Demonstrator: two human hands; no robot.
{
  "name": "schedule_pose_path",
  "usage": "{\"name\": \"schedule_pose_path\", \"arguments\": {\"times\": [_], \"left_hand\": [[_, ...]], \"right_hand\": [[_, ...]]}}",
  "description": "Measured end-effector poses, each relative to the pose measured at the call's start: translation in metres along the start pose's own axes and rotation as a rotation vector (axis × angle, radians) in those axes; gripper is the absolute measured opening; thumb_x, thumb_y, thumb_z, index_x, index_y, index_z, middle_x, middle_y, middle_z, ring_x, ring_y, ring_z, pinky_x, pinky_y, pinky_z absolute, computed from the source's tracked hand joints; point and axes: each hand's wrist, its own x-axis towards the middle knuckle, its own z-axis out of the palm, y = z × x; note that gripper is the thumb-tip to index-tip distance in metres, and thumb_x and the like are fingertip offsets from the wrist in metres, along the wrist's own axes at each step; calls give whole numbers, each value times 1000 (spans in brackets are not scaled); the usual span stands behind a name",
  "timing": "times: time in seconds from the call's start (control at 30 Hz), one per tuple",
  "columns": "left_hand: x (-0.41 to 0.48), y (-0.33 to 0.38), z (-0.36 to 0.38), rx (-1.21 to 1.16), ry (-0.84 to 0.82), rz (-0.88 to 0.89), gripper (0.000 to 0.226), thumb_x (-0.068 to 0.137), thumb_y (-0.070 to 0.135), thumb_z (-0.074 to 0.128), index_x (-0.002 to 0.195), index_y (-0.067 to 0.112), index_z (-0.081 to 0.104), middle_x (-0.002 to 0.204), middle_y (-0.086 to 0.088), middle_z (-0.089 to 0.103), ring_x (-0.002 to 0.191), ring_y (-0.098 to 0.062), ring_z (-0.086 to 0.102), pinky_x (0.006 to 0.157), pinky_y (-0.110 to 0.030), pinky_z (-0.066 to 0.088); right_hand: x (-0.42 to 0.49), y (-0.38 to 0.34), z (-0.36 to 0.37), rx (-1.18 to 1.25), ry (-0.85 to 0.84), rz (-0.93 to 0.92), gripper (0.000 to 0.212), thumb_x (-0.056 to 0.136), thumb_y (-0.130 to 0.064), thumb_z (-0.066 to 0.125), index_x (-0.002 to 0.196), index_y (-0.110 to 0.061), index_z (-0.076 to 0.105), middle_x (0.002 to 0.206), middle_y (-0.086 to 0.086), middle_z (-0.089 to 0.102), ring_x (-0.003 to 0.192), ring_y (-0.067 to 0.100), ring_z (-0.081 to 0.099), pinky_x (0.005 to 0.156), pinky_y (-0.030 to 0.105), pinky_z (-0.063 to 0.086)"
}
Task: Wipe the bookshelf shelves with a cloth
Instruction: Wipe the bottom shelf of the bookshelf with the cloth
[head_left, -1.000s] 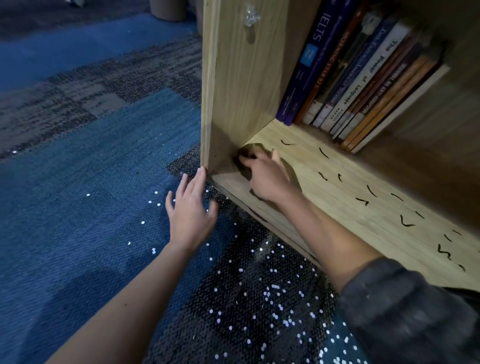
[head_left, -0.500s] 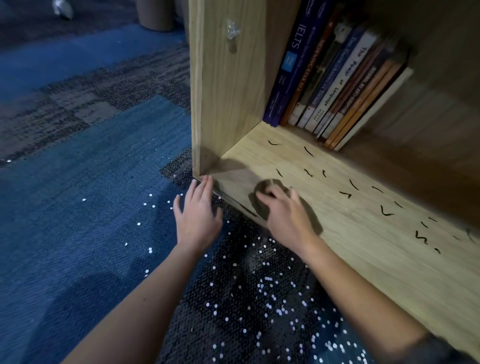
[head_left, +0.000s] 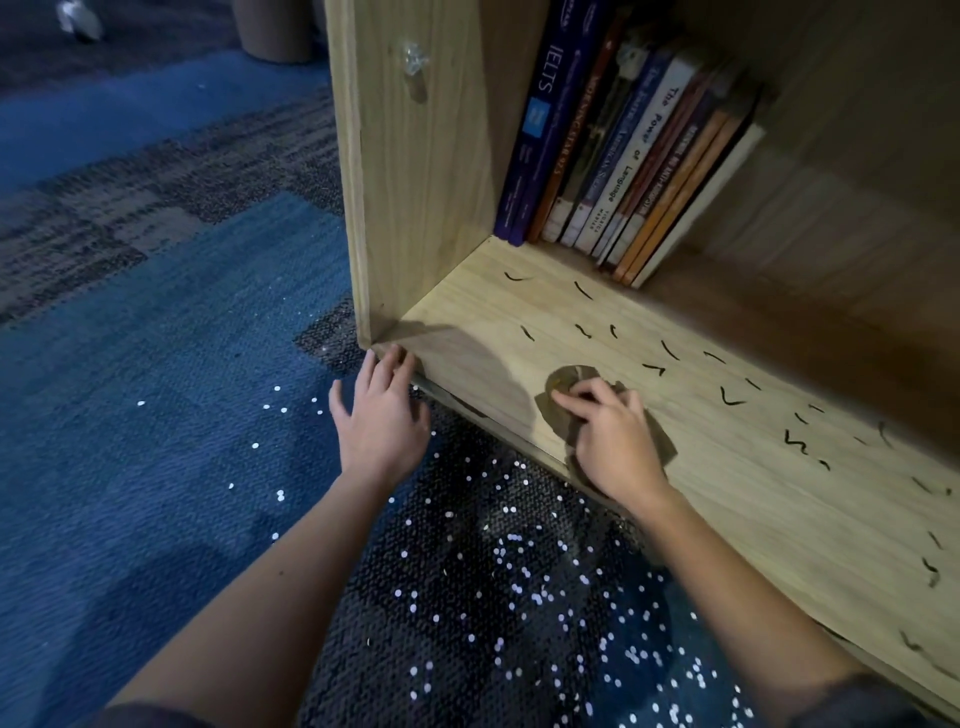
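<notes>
Left hand (head_left: 382, 423) flat on carpet (head_left: 156, 415), fingers loosely spread, tips touching shelf (head_left: 753, 509) front corner; likely bracing body. Right hand (head_left: 615, 441) has fingers curled, pressing cloth (head_left: 569, 376) onto shelf near front edge to wipe. Cloth under palm, peeks out at hand's 11 o'clock. Black marks (head_left: 732, 397) at 2 o'clock, unwiped. Books (head_left: 623, 156) at 12, well apart.

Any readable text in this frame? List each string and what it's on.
"IELTS": spine of the dark blue book, leftmost in the row.
"The Power of Language": spine of the white book.
The other spines carry print that is too blurred or too small to read.
</notes>
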Motion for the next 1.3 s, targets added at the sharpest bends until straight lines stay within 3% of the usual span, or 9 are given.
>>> {"name": "schedule_pose_path", "arguments": {"times": [0.23,0.37,0.43,0.57,0.73,0.83,1.03,1.3], "left_hand": [[-2,14,2,-2,-2,53,49,95,27,45,143,20,37,153,6,26,143,-11,14,113,-41,3],[6,29,4,21,-62,101,54,96,36,43,146,22,29,156,5,19,145,-13,7,115,-45,-2],[15,36,5,48,-137,125,64,94,43,44,149,21,20,158,4,10,145,-15,1,115,-45,-4],[43,44,5,103,-287,138,89,84,56,54,151,19,7,159,3,-2,145,-17,-5,116,-43,-3],[62,51,6,104,-389,108,108,72,60,67,150,15,8,158,2,3,145,-17,2,116,-47,3],[63,52,7,100,-382,109,111,69,60,70,150,13,8,158,2,4,145,-17,3,117,-48,5],[66,54,8,116,-402,104,113,70,56,72,150,10,7,158,0,5,145,-19,2,117,-49,8],[63,54,6,96,-393,107,111,71,56,70,150,10,7,158,0,5,145,-18,0,116,-48,4]], "right_hand": [[-14,-30,9,-49,-87,-216,58,90,4,41,138,-29,40,141,-11,36,110,17,32,105,35,35],[-1,-3,-4,-188,-140,-88,43,97,-29,35,138,-43,36,147,-14,27,128,23,21,108,45,18],[2,4,-5,-181,-160,-53,42,97,-35,32,139,-44,33,149,-14,23,133,27,17,108,50,17],[6,5,0,-171,-87,-121,46,97,-23,36,140,-38,34,147,-10,28,120,25,29,100,41,31],[66,1,-2,-239,-12,-123,60,87,-1,49,139,-28,40,139,-3,39,110,26,33,94,35,32],[87,-12,-2,-244,2,-125,57,87,2,48,136,-25,44,134,-2,42,106,28,33,94,36,33],[40,-3,11,-193,30,-253,63,86,2,48,140,-30,39,141,-12,39,107,21,32,94,30,32],[98,-19,3,-166,14,-152,64,86,9,43,139,-26,40,135,-4,43,103,25,33,91,34,33]]}}
